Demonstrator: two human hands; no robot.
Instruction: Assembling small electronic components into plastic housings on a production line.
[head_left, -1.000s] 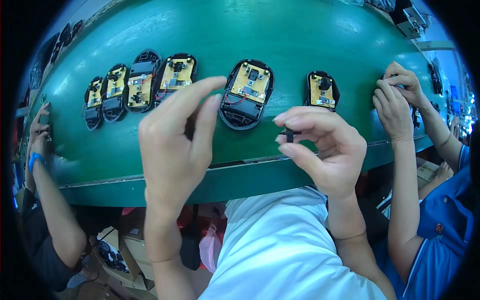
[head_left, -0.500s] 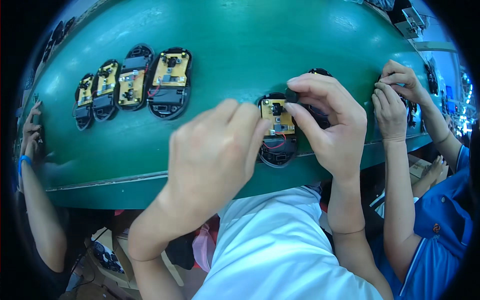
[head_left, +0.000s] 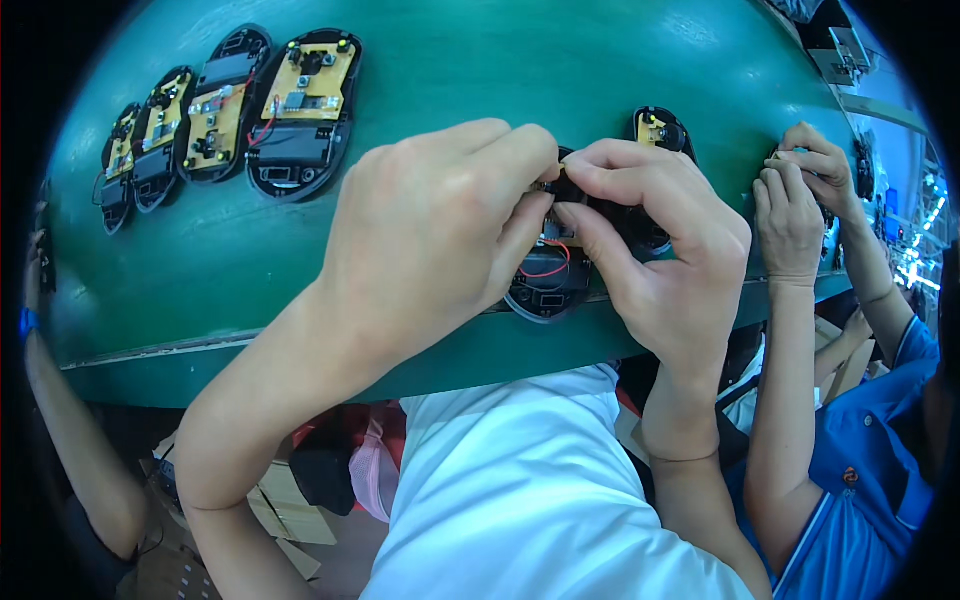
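Note:
In front of me at the table's near edge lies an open computer mouse base (head_left: 548, 290), with a yellow circuit board, a dark lower half and a red wire. Over its board, my right hand (head_left: 685, 225) pinches a small round black part, seemingly a scroll wheel (head_left: 569, 186), between thumb and fingers. Up against that part comes my left hand (head_left: 430, 215), its thumb and forefinger pressed together; what they grip is hidden. Both hands cover most of the board. Partly behind my right hand is a second open mouse base (head_left: 662, 130).
Several more open mouse bases (head_left: 305, 105) stand in a slanted row at the left of the green table (head_left: 480, 60). On the right a co-worker's hands (head_left: 795, 210) work close by. Another person's arm (head_left: 75, 440) is at the left edge. Cardboard boxes (head_left: 295, 500) sit below the table.
My right hand has brought the black wheel down and left, and my left hand has moved up to meet it. The view has shifted, so the left row sits higher and further left.

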